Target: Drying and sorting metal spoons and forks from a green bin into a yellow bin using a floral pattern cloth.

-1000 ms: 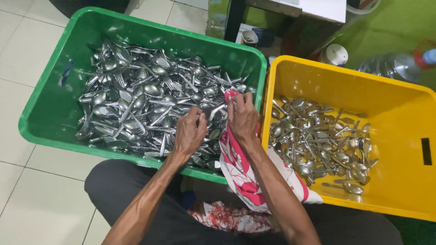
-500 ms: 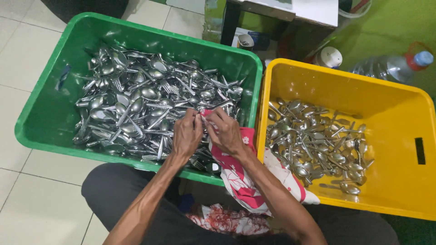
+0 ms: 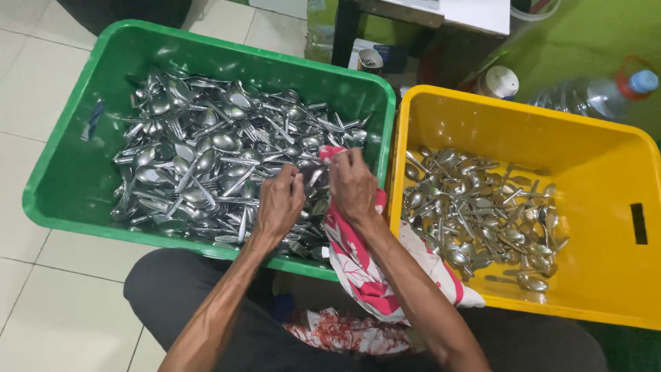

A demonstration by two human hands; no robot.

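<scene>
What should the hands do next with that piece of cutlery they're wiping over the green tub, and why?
Probably carry it across and drop it into the yellow tub. The right hand wraps the red and white cloth around a piece of cutlery that the left hand pinches above the green tub. The yellow tub holds a smaller pile of spoons, seemingly wiped ones.

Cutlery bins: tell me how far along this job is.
Done: a thinner layer of spoons lies in the yellow bin. In hand: over the green bin, the left hand and right hand meet at one piece of cutlery, the right with a red and white cloth. Left: the much bigger pile in the green bin, so well under half looks done.
</scene>
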